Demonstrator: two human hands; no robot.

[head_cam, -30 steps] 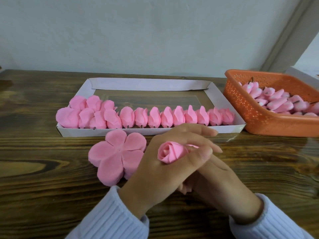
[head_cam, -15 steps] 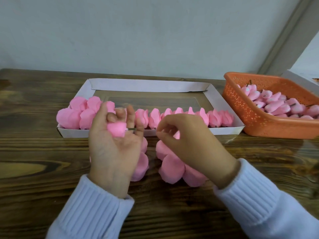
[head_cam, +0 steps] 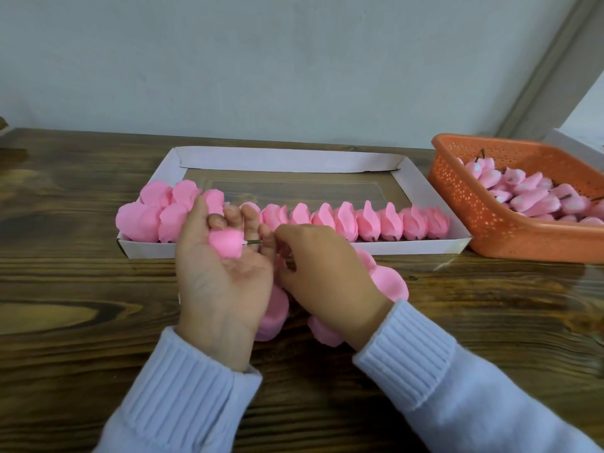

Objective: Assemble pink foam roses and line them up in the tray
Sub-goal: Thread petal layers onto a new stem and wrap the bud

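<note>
My left hand point(head_cam: 222, 273) is palm up and shut on a pink foam rose bud point(head_cam: 226, 244), whose short dark stem points right. My right hand point(head_cam: 323, 273) pinches a flat pink petal piece point(head_cam: 390, 282) just beside the stem's tip; most of that piece is hidden under the hand. Another petal piece point(head_cam: 273, 317) lies on the table under my left hand. Behind both hands, the white tray point(head_cam: 434, 207) holds a row of several finished pink roses point(head_cam: 346, 222) along its near wall.
An orange perforated basket point(head_cam: 474, 217) with several pink buds on stems stands to the right of the tray. The tray's rear half shows bare floor. A grey wall runs behind the wooden table point(head_cam: 81, 289).
The bud went from both hands together into my left hand alone, lifted toward the tray. My right hand took a petal piece and has brought it closer to the stem.
</note>
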